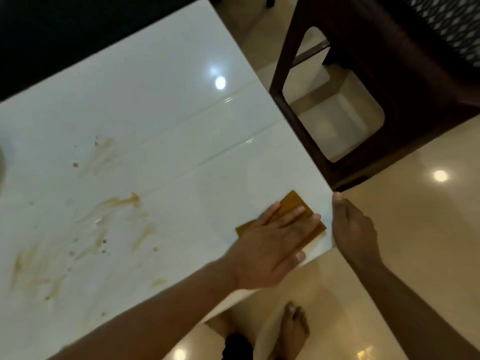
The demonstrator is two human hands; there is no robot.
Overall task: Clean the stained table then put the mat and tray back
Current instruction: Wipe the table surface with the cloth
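The white glossy table (161,105) carries brown smeared stains (117,203) across its left and middle. An orange-brown flat cloth (294,203) lies near the table's right corner. My left hand (275,245) presses flat on that cloth, fingers spread and pointing toward the corner. My right hand (353,224) is cupped against the table's edge beside the corner, just right of the cloth, holding nothing I can see. No mat or tray is in view.
A dark brown plastic chair (363,81) stands close to the table's right edge. Beige tiled floor (415,229) spreads to the right and below. My bare foot (293,328) stands under the table's near edge. A dark area lies beyond the far edge.
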